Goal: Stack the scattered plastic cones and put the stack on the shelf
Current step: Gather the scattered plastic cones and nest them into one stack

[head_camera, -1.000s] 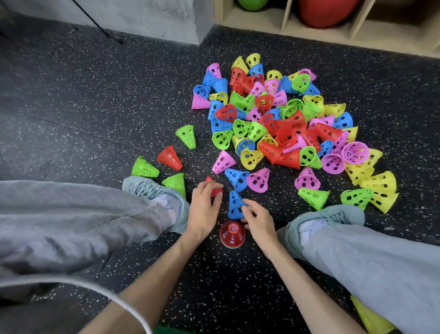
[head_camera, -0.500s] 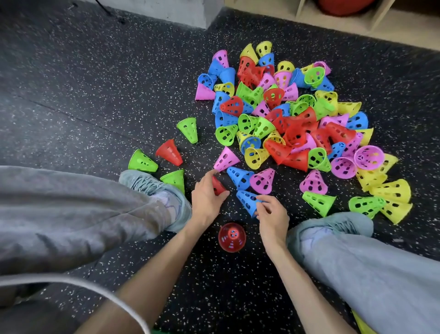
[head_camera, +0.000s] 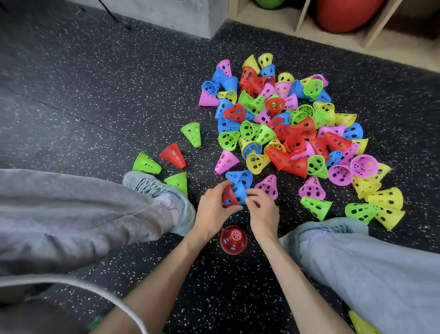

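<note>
A big heap of perforated plastic cones [head_camera: 285, 128] in red, blue, green, yellow and pink lies on the dark speckled floor ahead of me. My left hand [head_camera: 210, 211] grips a red cone [head_camera: 227, 196]. My right hand [head_camera: 263, 211] pinches a blue cone [head_camera: 240, 194] pressed against the red one; whether one sits inside the other I cannot tell. Below my hands a red cone [head_camera: 233, 239] stands upright on the floor, with other colours showing through its holes. The wooden shelf [head_camera: 371, 45] runs along the top right.
My legs in grey trousers and pale shoes [head_camera: 162, 193] flank the work spot. Loose green and red cones [head_camera: 172, 156] lie near my left shoe, green and yellow ones [head_camera: 378, 207] near my right. A red ball [head_camera: 347, 14] and a green ball [head_camera: 267, 2] sit in the shelf.
My hands have come together, bringing the red cone and the blue cone against each other above the floor. The view tilted up, showing more of the shelf.
</note>
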Demonstrator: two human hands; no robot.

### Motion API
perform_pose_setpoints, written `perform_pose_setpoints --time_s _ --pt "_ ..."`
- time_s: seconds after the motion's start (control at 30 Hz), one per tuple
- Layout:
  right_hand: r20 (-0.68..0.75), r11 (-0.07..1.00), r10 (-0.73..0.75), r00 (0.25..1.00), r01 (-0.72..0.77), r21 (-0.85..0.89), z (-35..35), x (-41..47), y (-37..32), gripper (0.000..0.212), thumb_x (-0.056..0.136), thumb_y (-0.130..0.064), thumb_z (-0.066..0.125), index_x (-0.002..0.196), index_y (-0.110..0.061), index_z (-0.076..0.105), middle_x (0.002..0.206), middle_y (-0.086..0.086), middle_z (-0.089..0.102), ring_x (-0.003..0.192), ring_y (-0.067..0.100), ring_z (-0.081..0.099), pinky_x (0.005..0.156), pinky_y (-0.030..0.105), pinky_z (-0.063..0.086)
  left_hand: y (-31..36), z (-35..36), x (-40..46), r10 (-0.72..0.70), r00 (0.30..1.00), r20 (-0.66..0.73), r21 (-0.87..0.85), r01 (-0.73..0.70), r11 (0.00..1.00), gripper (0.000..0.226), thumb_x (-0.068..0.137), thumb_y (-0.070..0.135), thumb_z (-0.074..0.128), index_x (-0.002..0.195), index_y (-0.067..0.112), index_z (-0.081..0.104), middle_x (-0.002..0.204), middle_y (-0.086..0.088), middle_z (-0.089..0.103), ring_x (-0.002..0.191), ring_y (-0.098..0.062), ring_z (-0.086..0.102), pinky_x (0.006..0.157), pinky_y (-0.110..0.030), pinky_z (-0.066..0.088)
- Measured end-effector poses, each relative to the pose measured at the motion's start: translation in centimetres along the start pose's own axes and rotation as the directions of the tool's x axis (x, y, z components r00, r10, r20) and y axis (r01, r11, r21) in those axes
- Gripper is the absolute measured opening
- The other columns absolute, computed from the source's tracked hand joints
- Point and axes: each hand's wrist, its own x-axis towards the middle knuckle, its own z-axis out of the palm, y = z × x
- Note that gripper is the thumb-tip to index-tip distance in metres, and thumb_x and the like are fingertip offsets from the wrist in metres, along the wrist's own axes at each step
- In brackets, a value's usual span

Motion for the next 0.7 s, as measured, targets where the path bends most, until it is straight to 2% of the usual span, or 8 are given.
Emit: perform_pose_setpoints --time_s 0.1,0.23,0.37,0.5,0.6,0.7 --pt "0.091 1.0 -0.029 0.995 0.028 0.008 0.2 -0.6 -0.3 0.022 0.094 -0.014 0.063 0.102 -0.033 0.071 0.091 -0.021 0.073 0.087 -0.005 0.067 0.08 0.025 0.053 0.3 -0.2 -0.6 0.056 0.998 0.022 0.027 -0.056 0.998 0.079 0.081 0.044 0.083 0.148 0.019 0.05 0.134 0.001 0.063 0.12 -0.019 0.055 0.103 -0.033 0.044" --pt "0.135 0.999 -0.048 0.99 0.045 0.023 -0.1 -0.7 -0.2 0.023 0.097 -0.016 0.058 0.104 -0.031 0.074 0.097 -0.02 0.074 0.092 -0.004 0.068 0.086 0.031 0.056 0.5 -0.4 -1.0 0.037 0.999 0.038 -0.005 -0.037 0.999 0.079 0.082 0.046 0.082 0.149 0.022 0.047 0.138 0.004 0.06 0.122 -0.015 0.052 0.104 -0.033 0.044" --pt "0.146 0.999 -0.041 0.988 0.037 0.03 -0.5 -0.5 -0.6 0.02 0.096 -0.019 0.063 0.103 -0.036 0.073 0.095 -0.019 0.074 0.092 -0.004 0.068 0.088 0.034 0.056 1.0 -0.3 -0.9 0.027 0.999 0.033 -0.037 -0.026 0.999 0.073 0.085 0.045 0.079 0.148 0.023 0.048 0.135 0.006 0.061 0.12 -0.015 0.053 0.102 -0.033 0.046" --pt "0.163 0.998 -0.034 0.986 0.024 0.062 -0.8 -0.3 -0.8 0.013 0.094 -0.025 0.068 0.104 -0.032 0.072 0.093 -0.017 0.074 0.092 -0.003 0.067 0.089 0.034 0.055 1.1 0.2 -0.5 0.079 0.997 0.026 -0.007 -0.079 0.997 0.066 0.088 0.032 0.076 0.147 0.027 0.047 0.129 0.007 0.063 0.113 -0.016 0.054 0.098 -0.035 0.047" --pt "0.179 0.998 -0.051 0.983 0.044 0.044 -1.1 0.1 -0.4 0.005 0.092 -0.028 0.07 0.096 -0.03 0.073 0.091 -0.017 0.074 0.091 0.0 0.067 0.087 0.038 0.055 1.7 0.4 0.0 0.144 0.988 0.064 0.053 -0.147 0.988 0.069 0.086 0.027 0.075 0.148 0.029 0.045 0.127 0.004 0.065 0.106 -0.019 0.054 0.094 -0.034 0.045" --pt "0.145 0.998 -0.058 0.988 0.054 0.031 -1.7 0.6 0.4 0.003 0.092 -0.026 0.071 0.092 -0.028 0.072 0.086 -0.015 0.073 0.085 0.003 0.067 0.083 0.037 0.055 2.2 0.4 0.9 0.177 0.977 0.122 0.035 -0.182 0.983 0.069 0.085 0.03 0.077 0.147 0.03 0.045 0.131 0.006 0.063 0.11 -0.015 0.052 0.097 -0.033 0.045"
